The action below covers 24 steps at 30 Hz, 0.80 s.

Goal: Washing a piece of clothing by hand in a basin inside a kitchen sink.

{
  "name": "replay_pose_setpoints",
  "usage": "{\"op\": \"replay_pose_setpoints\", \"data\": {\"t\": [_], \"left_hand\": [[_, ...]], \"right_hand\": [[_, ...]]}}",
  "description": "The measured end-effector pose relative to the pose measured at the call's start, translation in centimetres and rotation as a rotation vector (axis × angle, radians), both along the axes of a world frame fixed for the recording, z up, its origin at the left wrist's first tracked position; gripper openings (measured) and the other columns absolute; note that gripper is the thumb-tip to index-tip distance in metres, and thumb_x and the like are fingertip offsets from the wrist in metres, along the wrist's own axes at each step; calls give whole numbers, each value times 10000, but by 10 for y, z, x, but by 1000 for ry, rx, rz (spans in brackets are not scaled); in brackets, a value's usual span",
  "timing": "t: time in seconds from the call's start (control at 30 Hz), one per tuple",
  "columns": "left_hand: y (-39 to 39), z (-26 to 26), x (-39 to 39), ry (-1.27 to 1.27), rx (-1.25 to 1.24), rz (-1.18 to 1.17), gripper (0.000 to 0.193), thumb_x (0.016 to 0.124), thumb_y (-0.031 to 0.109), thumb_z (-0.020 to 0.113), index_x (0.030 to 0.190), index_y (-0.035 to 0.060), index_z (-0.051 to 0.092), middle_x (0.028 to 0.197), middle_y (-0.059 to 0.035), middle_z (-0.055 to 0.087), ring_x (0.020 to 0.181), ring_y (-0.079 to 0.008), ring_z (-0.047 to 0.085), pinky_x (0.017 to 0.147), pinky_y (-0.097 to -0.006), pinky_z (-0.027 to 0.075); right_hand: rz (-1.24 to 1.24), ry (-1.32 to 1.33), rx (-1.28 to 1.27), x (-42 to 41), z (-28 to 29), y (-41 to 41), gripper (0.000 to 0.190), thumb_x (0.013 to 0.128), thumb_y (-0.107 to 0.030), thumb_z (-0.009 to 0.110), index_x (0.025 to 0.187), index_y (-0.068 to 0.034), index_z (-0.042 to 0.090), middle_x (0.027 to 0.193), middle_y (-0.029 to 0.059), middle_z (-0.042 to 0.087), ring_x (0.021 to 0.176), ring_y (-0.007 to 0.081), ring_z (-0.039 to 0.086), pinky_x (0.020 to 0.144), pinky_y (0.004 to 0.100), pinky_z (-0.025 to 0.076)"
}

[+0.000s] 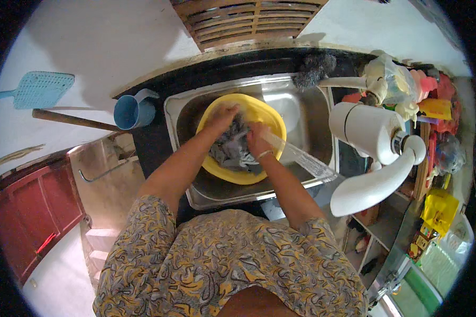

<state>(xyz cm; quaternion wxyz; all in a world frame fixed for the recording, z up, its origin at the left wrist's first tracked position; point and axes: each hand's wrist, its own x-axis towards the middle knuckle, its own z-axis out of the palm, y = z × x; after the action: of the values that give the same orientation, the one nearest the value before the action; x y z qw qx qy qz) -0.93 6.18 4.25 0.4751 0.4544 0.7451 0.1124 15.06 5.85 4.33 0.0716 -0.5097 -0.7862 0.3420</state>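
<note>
A yellow plastic basin (pixel 238 179) stands in a stainless steel sink (pixel 315 119), with a wet grey cloth (pixel 230 148) inside it. My left hand (pixel 223 115), slightly blurred, grips a raised part of the cloth over the basin's upper left. At the basin's right side my right hand (pixel 257 138), with a band at the wrist, closes on the cloth too; its fingertips are partly hidden. A spray of water runs from the white shower head (pixel 361 194) at the right, past my right wrist, into the basin.
Left of the sink stands a blue plastic mug (pixel 126 112). A white water heater tap (pixel 367 128) juts over the sink's right edge. A dark scrubbing mesh (pixel 314 71) lies at the back rim. Plastic bags (pixel 390 77) crowd the right side.
</note>
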Motion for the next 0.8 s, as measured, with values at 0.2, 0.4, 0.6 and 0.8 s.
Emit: {"op": "replay_pose_setpoints", "data": {"t": [0.2, 0.4, 0.6, 0.8], "left_hand": [[-74, -1, 40, 372, 325, -112, 433, 801, 412, 510, 1153, 161, 500, 1351, -177, 277, 1233, -424, 233, 943, -565, 264], [-111, -13, 66, 390, 273, -148, 404, 795, 337, 525, 1170, 198, 470, 1385, -160, 203, 1258, -430, 161, 898, -644, 252], [-83, -66, 41, 380, 263, -291, 397, 792, 332, 514, 1147, 155, 525, 1294, -187, 341, 1197, -390, 307, 905, -547, 323], [-12, -49, 0, -144, 36, -57, 430, 790, 424, 466, 1007, 82, 613, 957, -198, 600, 937, -334, 562, 844, -425, 416]], "right_hand": [[54, 263, 100, 31, 35, -52, 395, 708, -152, 572, 1087, -70, 495, 1083, 164, 479, 1035, 368, 427, 887, 429, 338], [-267, 18, 195, -7, -12, -62, 534, 717, -127, 572, 1221, -84, 405, 1086, 217, 461, 984, 377, 443, 866, 470, 330], [-148, -227, -115, -20, -40, -26, 440, 763, -178, 511, 1185, -77, 439, 1114, 194, 482, 987, 360, 508, 814, 477, 394], [-331, -58, -14, -18, -71, 14, 208, 748, -207, 509, 773, -34, 622, 850, 198, 587, 821, 342, 559, 739, 435, 425]]}}
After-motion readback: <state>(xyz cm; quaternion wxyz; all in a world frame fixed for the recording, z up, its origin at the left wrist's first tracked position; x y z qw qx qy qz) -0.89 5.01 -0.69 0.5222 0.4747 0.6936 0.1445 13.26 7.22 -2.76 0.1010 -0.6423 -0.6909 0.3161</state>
